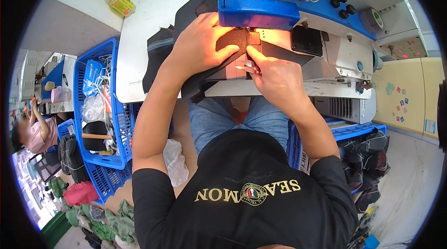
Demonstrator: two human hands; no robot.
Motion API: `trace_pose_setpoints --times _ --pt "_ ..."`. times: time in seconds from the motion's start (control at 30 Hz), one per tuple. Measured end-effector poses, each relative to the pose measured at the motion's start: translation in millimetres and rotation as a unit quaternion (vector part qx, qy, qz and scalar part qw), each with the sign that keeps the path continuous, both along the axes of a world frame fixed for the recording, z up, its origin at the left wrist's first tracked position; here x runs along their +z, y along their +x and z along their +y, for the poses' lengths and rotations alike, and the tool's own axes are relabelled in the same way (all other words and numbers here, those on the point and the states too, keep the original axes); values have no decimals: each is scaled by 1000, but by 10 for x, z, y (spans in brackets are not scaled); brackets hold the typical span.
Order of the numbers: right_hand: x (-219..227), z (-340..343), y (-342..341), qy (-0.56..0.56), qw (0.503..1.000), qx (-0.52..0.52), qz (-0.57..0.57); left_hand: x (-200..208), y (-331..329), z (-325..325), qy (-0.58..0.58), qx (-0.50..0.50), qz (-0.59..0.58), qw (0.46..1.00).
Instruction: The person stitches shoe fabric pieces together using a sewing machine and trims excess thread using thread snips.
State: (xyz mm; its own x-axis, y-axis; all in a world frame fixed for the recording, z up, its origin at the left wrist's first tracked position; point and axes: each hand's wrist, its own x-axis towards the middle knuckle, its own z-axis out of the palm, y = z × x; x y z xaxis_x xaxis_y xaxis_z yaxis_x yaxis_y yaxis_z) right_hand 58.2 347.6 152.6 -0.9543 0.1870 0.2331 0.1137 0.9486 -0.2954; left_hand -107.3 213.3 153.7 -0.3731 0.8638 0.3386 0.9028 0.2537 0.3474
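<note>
Under the blue head of a sewing machine (pixel 256 4), dark grey fabric (pixel 198 85) lies across the lit work area. My left hand (pixel 195 46) rests on it palm down, fingers spread, just left of the needle area. From the right, my right hand (pixel 279 79) reaches in with its index fingertip on the cloth near the presser foot. Small metal thread snips (pixel 248 67) are gripped in that hand, the blades pointing left. The machine head covers the needle itself and the tips of some left fingers.
A yellow-capped bottle (pixel 121 3) stands on the white tabletop (pixel 149 9) at far left. Beside the table, a blue basket (pixel 122 128) holds bags and a wooden-handled tool. A black phone-like device (pixel 306 40) lies right of the needle area. Another person (pixel 39 132) sits far left.
</note>
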Motion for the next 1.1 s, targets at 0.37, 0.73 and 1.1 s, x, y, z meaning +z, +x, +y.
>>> trace_pose_setpoints --times 0.37,0.73,1.1 --pt "40 -30 39 -59 996 1 63 -142 -431 192 19 -6 -32 999" --pt "-155 -7 -169 13 987 -32 155 -143 -452 -109 29 69 57 996" --pt "-200 -23 -424 27 985 -58 158 -148 -283 -212 113 71 32 991"
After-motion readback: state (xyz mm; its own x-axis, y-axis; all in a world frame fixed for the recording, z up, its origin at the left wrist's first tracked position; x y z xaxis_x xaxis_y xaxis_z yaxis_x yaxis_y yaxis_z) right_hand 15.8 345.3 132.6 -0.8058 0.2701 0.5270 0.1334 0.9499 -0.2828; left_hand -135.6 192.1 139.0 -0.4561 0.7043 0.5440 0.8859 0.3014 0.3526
